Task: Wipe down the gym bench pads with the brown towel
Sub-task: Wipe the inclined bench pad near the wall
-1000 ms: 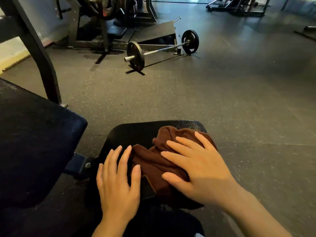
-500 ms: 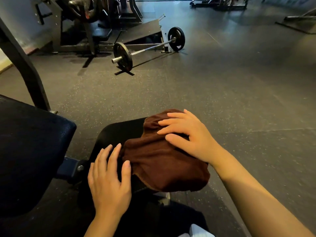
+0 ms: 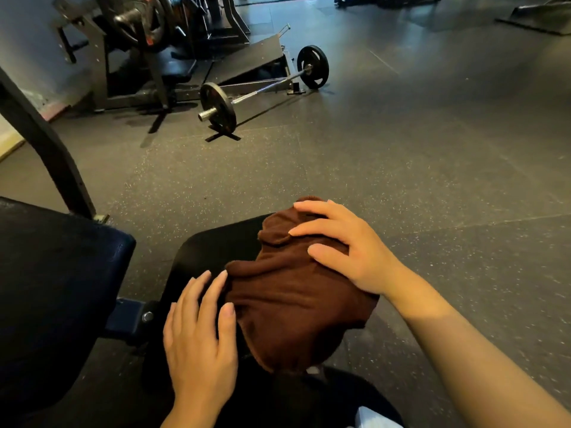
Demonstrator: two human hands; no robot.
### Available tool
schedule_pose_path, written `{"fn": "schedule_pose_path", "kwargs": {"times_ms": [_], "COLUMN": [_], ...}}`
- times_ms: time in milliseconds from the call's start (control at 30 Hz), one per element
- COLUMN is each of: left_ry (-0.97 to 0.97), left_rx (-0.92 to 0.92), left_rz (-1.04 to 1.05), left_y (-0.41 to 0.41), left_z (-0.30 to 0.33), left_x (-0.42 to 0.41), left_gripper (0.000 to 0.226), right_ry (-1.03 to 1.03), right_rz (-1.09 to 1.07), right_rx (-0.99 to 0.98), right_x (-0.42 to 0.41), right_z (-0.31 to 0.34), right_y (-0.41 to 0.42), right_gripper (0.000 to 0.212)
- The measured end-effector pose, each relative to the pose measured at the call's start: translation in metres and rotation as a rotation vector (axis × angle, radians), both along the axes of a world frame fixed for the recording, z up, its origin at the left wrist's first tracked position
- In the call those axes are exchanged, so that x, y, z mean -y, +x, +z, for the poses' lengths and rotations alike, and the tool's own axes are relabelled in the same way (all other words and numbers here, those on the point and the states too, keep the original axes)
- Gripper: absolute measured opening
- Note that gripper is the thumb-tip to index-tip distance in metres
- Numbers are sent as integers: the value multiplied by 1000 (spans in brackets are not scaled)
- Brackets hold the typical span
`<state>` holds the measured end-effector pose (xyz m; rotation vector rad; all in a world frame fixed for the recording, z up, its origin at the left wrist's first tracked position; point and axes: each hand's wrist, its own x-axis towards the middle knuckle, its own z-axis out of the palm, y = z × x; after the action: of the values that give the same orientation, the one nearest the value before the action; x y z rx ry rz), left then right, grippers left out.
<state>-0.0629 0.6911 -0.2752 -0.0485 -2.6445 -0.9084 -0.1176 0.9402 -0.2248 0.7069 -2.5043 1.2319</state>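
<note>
Right hand (image 3: 355, 251), fingers spread, presses the towel (image 3: 287, 298) onto the seat pad's (image 3: 210, 251) far right edge; left hand (image 3: 200, 332) rests flat, open, beside it. The overhanging towel could slide off the near edge.

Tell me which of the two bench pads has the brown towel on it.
The smaller black seat pad in the middle, under both hands, carries the brown towel. The larger dark blue pad on the left is bare.

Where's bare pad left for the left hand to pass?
Bare black seat pad shows left of and beyond the brown towel, ahead of the left hand. The big blue pad at left lies bare. Crowded under the right hand, where towel bunches.
</note>
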Motion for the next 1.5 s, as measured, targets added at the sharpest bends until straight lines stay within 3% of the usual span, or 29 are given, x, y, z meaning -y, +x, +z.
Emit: {"fn": "schedule_pose_path", "kwargs": {"times_ms": [133,333,500,600,700,833,933,1000,1067,1133,1167,1267,1500], "left_ry": [-2,47,145,270,111,-382,-613,-660,-642,-626,-620,-619,-634], "left_rx": [-26,-72,-102,-135,-239,-390,-332,-354,-385,-400,-408,-407,-396], "left_rz": [4,-6,-31,-61,7,215,273,260,267,287,293,288,323], "left_y": [1,0,3,7,13,-13,-32,-35,-35,-34,-33,-32,-31], "left_z": [0,-4,-5,-5,-6,-6,-4,-5,-4,-5,-5,-6,-8], "left_x": [1,4,7,23,66,166,218,225,223,223,224,224,225], "left_gripper": [56,53,49,40,34,29,39,40,36,33,32,31,34], "right_ry": [79,524,964,1142,1241,1410,1410,1402,1347,1291,1318,1424,1398], "right_rz": [-25,104,264,279,252,194,157,159,271,512,631,624,243], "right_rx": [-20,-270,-442,-359,-230,112,216,231,56,-300,-331,30,156], "right_x": [1,-14,3,38,82,144,181,186,173,160,158,179,273], "right_z": [3,0,17,16,17,11,4,8,11,14,16,3,-36], "right_y": [3,42,32,33,33,30,29,27,23,18,15,22,24], "right_gripper": [46,89,69,72,78,95,105,108,104,90,85,92,78]}}
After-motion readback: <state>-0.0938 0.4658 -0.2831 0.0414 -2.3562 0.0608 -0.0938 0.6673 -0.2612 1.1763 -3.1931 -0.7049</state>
